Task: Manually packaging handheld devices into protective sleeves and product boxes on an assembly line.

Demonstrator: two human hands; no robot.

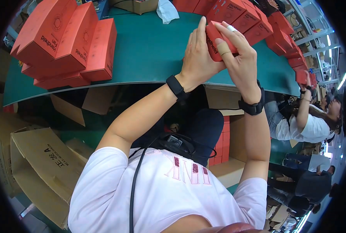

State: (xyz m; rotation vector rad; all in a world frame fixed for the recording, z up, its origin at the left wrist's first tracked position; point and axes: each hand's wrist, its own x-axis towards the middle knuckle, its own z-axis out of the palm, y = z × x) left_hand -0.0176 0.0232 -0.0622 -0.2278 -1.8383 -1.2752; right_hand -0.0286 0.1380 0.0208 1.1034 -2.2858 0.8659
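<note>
A red fan box (213,43) is held up over the green table between my two hands. My left hand (198,54) is pressed along the box's left side, its fingers pointing up. On the right, my right hand (241,52) curls its fingers over the top and right side of the box; a finger and the thumb wear pale wraps. Black bands circle both wrists. The box's far side and underside are hidden. Just beyond my hands, a row of like red boxes (229,11) stands on the table.
A stack of red boxes (70,42) stands at the table's left. A white bag (167,11) and a cardboard tray (136,5) lie at the back. Open cartons (45,163) are at lower left; a carton of red boxes (224,143) is below the table. A co-worker (309,120) handles a red box at right.
</note>
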